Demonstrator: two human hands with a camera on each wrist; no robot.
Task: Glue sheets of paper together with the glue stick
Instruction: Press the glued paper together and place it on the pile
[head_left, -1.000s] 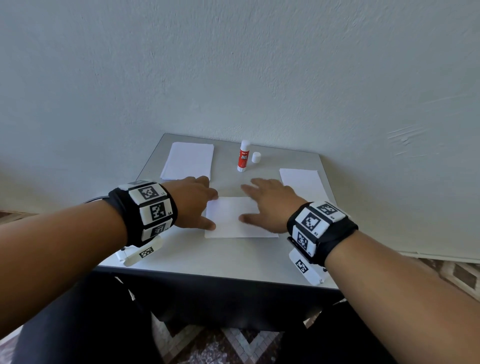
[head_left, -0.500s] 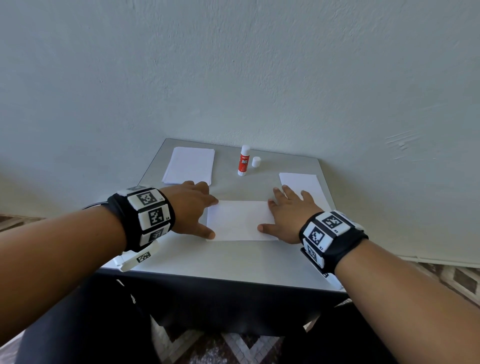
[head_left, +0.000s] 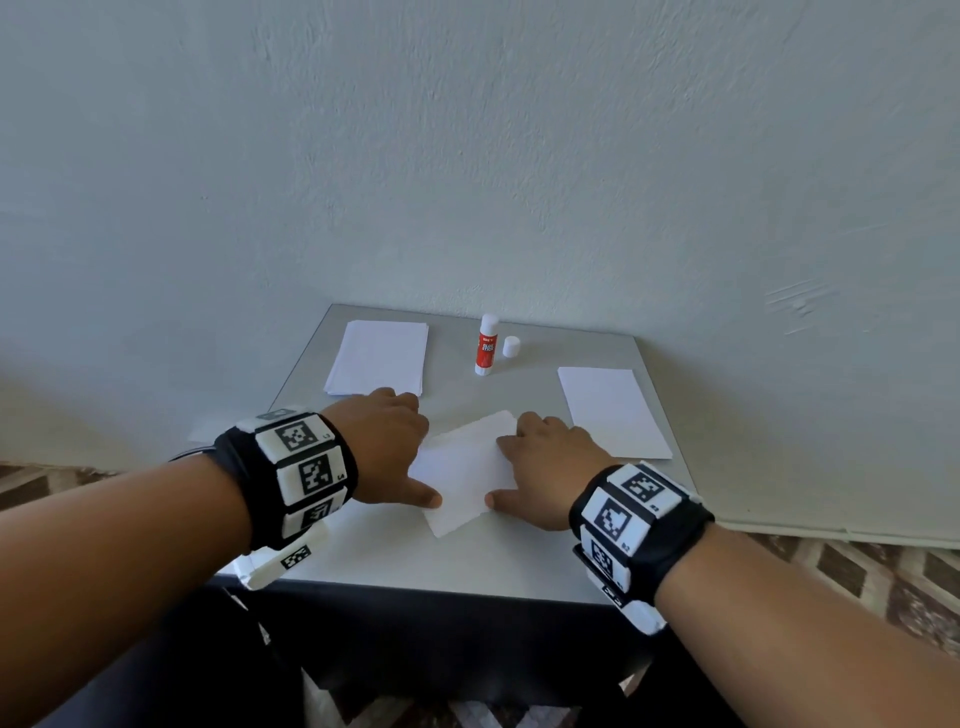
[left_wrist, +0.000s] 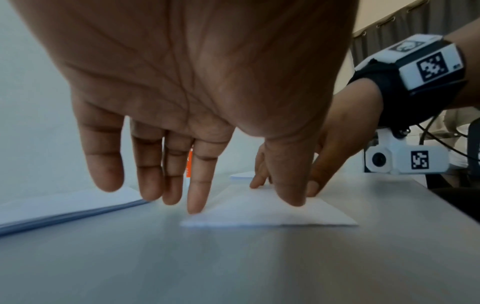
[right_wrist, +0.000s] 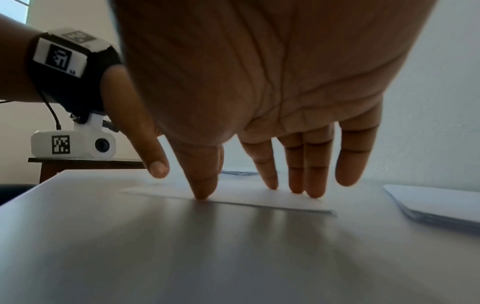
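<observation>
- Small grey rectangular counter (head_left: 363, 551) stands against a pale plastered wall (head_left: 467, 156).
- Central white paper sheet (head_left: 465, 475) lies flat on the counter near its front edge, turned at a slant to that edge, between the two hands.
- Left hand (head_left: 387, 449): fingers straight and spread, palm raised off the surface. In the left wrist view the index fingertip and the thumb tip press down on the sheet's left side; the other fingers hang just above the counter. Grip released; it clasps nothing.
- Right hand (head_left: 545, 462): fingers straight, likewise arched. In the right wrist view the thumb tip and three fingertips (right_wrist: 314, 192) press on the sheet's right side; the little finger is lifted clear. Grip released here too.
- The thumb tips of both hands point toward each other over the sheet's near part, close but apart.
- Red-and-white glue stick (head_left: 487, 347) stands upright at the back centre of the counter, uncapped. Its small white round cap (head_left: 511, 346) stands just beside it on the right, not touching.
- Stack of white paper (head_left: 379, 358) lies at back left, near the left hand's knuckles.
- Second white paper pile (head_left: 613, 410) lies at right, just beside the right hand.
- Both wrists carry black bands with white square-coded marker blocks (head_left: 306, 467).
- Patterned brown-and-cream tiled floor (head_left: 857, 577) shows beyond the counter.
</observation>
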